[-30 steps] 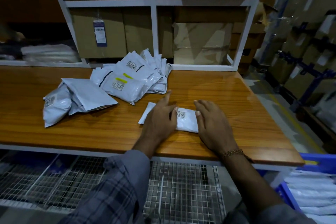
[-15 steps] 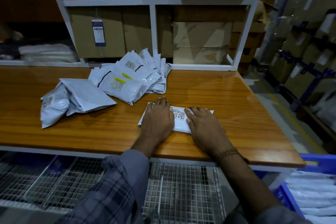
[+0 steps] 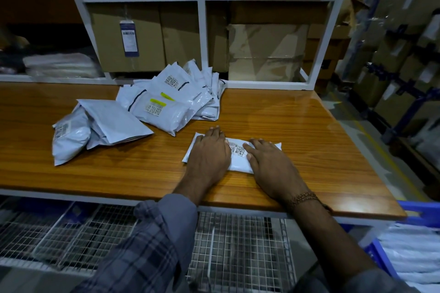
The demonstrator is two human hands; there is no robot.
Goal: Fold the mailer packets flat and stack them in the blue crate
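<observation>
A white mailer packet (image 3: 238, 150) with a barcode label lies folded on the wooden table (image 3: 309, 126), near its front edge. My left hand (image 3: 209, 152) lies palm-down on the packet's left half with its fingers straight. My right hand (image 3: 269, 164) lies flat on the right half, covering most of it. Neither hand grips the packet. A loose pile of several grey-white mailer packets (image 3: 166, 107) sits further back and to the left. The blue crate (image 3: 423, 209) stands below the table's right end, with flat white packets (image 3: 414, 250) stacked inside.
A white shelf frame (image 3: 202, 38) holding cardboard boxes rises behind the table. A wire-mesh shelf (image 3: 238, 245) runs under the tabletop. Racks of wrapped boxes (image 3: 400, 54) line an aisle on the right.
Both hands have slid from the packet's near edge up onto its top and now lie flat over it. The packet's right end shows beyond my right hand.
</observation>
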